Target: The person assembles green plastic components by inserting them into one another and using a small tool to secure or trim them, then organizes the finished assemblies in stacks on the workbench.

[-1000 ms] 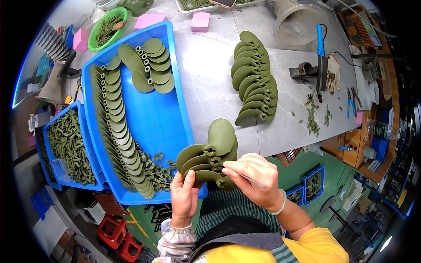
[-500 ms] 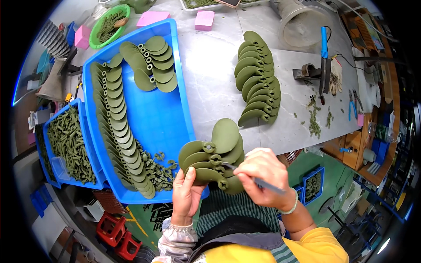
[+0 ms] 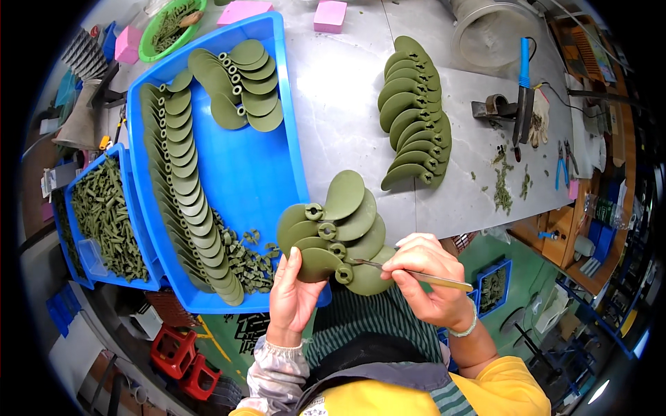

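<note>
A stack of olive-green two-bladed propellers (image 3: 361,219) fans out over the near table edge, gripped at its left side by my left hand (image 3: 291,295), thumb on top. Between the fingers and thumb of my right hand (image 3: 433,281) is a slim metal hand tool (image 3: 437,279) with a narrow dark tip. That tip reaches the hubs at the near end of the stack; whether it is a knife or tweezers I cannot tell. A second overlapping row of propellers (image 3: 409,111) lies on the table, beyond the held stack.
At the left, a blue tray (image 3: 260,163) holds rows of propellers and small green scraps (image 3: 246,260). Another blue bin (image 3: 132,208) contains green pieces. A blue-handled tool (image 3: 524,66), a glove (image 3: 539,118) and pliers (image 3: 560,165) lie at the right.
The tool tip has moved to the hubs nearer me, and its handle is turned more level. The held propellers are spread somewhat differently. The whole view has shifted slightly.
</note>
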Available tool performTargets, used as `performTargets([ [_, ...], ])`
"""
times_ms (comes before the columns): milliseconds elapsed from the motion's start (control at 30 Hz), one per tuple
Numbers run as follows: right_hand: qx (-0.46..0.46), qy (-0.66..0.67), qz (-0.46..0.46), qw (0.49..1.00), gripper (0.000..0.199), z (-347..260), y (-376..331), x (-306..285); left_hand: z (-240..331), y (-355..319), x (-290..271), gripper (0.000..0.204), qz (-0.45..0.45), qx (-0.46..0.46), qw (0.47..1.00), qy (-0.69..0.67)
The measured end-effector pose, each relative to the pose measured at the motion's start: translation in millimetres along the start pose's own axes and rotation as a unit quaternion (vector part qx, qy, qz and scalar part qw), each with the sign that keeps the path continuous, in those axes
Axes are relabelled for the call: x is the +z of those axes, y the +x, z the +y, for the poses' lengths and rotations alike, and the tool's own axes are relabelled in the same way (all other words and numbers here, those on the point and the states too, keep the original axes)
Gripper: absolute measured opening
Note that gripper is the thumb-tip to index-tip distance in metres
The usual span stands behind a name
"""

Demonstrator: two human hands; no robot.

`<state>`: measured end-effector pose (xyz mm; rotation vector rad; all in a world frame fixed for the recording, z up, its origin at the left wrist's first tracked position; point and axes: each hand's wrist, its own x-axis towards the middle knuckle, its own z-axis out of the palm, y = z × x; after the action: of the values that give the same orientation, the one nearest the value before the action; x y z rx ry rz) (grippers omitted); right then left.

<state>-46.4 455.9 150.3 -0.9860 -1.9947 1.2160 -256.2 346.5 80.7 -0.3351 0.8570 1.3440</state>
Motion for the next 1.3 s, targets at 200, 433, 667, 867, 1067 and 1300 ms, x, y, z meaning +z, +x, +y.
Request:
performTargets([
  [200, -0.007, 0.006, -0.015, 1.0, 0.011, 0, -1, 3, 1, 2, 0, 0.044, -0.003, 0.012, 1.0, 0.001],
  [433, 0.011, -0.037, 0.032, 0.999, 0.021, 5, -2, 3, -2, 2, -7, 0.042, 0.002, 0.05, 0.999, 0.01],
  [667, 0.102, 0.055, 0.063, 0.991, 0.022, 6, -23, 16, -8, 5, -22, 0.045, -0.024, 0.085, 0.996, 0.006],
  [867, 0.045, 0.009, 0.063, 0.997, 0.025, 18, -18, 27, -10, 6, -15, 0.047, -0.021, 0.062, 0.998, -0.014],
  [1067, 0.041, 0.009, 0.052, 0.998, 0.025, 27, -19, 30, -12, 4, -17, 0.046, -0.024, 0.061, 0.998, -0.017],
  [1300, 0.026, 0.044, 0.014, 0.999, 0.025, 28, -23, 25, -14, 0, -15, 0.045, -0.032, 0.068, 0.997, -0.029],
])
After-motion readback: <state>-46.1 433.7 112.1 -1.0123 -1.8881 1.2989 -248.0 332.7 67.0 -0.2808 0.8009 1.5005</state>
